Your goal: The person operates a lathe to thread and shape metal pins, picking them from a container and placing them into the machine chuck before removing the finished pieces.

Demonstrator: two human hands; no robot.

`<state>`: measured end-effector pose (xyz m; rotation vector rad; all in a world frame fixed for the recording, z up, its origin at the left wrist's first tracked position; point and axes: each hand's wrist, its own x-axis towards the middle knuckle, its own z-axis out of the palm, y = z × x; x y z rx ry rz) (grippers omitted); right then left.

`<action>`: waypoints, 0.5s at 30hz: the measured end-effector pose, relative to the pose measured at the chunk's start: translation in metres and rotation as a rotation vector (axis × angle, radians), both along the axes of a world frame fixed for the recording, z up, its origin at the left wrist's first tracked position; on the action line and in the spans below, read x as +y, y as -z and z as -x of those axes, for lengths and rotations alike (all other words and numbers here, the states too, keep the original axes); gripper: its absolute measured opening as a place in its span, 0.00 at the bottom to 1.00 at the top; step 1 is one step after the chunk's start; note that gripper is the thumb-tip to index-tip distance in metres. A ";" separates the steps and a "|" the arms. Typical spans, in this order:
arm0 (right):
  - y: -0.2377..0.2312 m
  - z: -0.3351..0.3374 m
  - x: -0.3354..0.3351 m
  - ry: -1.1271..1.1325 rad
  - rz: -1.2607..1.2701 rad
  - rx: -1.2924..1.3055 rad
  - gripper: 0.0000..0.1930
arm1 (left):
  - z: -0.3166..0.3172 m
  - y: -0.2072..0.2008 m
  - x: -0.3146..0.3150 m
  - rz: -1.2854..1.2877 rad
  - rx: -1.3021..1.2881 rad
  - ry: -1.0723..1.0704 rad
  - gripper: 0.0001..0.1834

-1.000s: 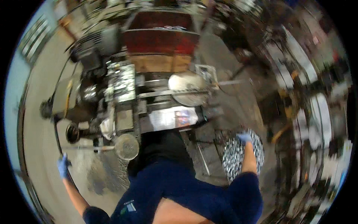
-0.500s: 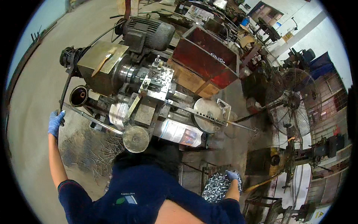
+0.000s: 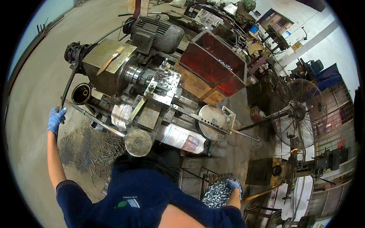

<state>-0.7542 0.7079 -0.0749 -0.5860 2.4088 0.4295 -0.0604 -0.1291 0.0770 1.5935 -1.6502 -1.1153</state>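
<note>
My left hand (image 3: 56, 120), in a blue-grey glove, is closed round the lower end of a long dark lever (image 3: 67, 91) at the left of a metalworking machine. The lever rises to a pivot (image 3: 72, 53) beside the brass-coloured housing (image 3: 108, 57). Low on the right, my gloved right hand (image 3: 233, 184) lies on a container heaped with small shiny metal parts (image 3: 217, 194). Its fingers are too small and hidden to make out. Between the hands are the machine's chuck (image 3: 134, 74), its clamping block (image 3: 164, 89) and a round metal disc (image 3: 138, 142).
Behind the machine stand a motor (image 3: 157, 35) and a red open box (image 3: 213, 60) with a few shiny parts in it. A large fan (image 3: 299, 112) is on the right. Metal scraps (image 3: 108, 155) litter the floor at left. A wooden-handled brush (image 3: 108, 64) rests on the housing.
The view has shifted slightly, so the machine sits a little lower. My left hand stays on the lever. The right hand remains at the metal parts, with little visible movement.
</note>
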 end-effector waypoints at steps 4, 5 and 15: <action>-0.045 -0.035 -0.059 0.248 0.013 0.037 0.28 | -0.012 -0.016 0.005 -0.018 -0.036 -0.019 0.15; -0.042 -0.033 -0.049 0.304 0.035 0.057 0.28 | -0.007 -0.012 0.002 -0.022 -0.022 -0.010 0.15; -0.011 -0.038 -0.052 0.456 0.163 0.068 0.27 | -0.012 -0.040 0.008 0.003 -0.042 -0.012 0.15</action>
